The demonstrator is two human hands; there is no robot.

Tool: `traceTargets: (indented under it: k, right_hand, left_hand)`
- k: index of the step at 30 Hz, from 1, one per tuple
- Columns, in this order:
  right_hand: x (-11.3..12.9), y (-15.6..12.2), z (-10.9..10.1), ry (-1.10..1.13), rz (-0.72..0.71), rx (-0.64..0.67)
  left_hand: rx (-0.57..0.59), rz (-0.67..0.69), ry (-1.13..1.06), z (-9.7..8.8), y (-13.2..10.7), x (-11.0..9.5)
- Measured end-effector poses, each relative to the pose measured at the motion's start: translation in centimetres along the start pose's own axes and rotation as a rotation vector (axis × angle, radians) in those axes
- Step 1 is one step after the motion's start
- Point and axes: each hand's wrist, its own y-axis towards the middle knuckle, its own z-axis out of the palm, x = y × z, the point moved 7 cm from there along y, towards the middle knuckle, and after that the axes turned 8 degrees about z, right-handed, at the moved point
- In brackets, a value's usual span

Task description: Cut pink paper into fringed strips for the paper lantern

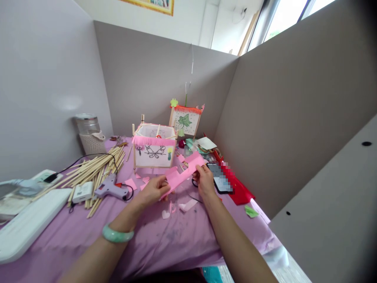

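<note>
A strip of pink paper (184, 173) with a piece cut out of its upper edge is stretched between my two hands. My left hand (154, 189) pinches its lower left end, and a green bangle is on that wrist. My right hand (205, 180) grips the right end, thumb on the near face. Under the paper, scissors (194, 197) lie partly hidden on the purple cloth. Pale pink paper scraps (187, 205) and a small heart cutout (165, 214) are close by. Behind stands a stick-framed paper lantern (154, 153) with drawings and a pink fringe.
Wooden sticks (100, 169) are heaped at left, with a glue gun (112, 188) and its cord on them. A jar (90, 133) stands behind. A second lantern (185, 121) is at the back. A phone (219, 177) and red sheet (240, 190) lie right. Grey partitions enclose the table.
</note>
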Motion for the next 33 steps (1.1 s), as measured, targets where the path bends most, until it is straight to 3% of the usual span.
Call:
traceTargets:
  k: [4,10,16,20,23,26,29,33]
  right_hand:
    - [-0.2,0.0,0.2,0.005,-0.004,0.01]
    - [-0.5,-1.1,2.3,-0.126,0.032,0.222]
    - [-0.6,-1.2,1.9,-0.145,-0.014,0.157]
    - [0.1,-0.4,1.0,-0.213,-0.053,0.106]
    - [2.5,-0.1,-1.6,-0.432,-0.239,-0.141]
    - [4.2,-0.4,-3.0,-0.984,-0.391,-0.377]
    - [2.9,0.0,-2.5,-1.487,-0.363,-0.306]
    - [1.4,0.2,-1.8,-1.607,-0.31,-0.227]
  left_hand:
    - [-0.002,0.023,-0.019,-0.1,0.0,-0.1]
    - [-0.066,-0.011,0.005,-0.8,0.0,0.5]
    - [-0.007,-0.046,0.013,-0.5,0.1,0.9]
    - [-0.174,-0.055,0.055,-2.1,0.2,0.9]
    - [-0.295,-0.059,0.033,-3.2,0.0,0.6]
    - [-0.319,-0.046,-0.017,-3.4,0.0,0.4]
    - [-0.308,-0.032,-0.045,-3.4,0.1,0.6]
    - [-0.337,-0.039,-0.069,-3.5,0.1,1.0]
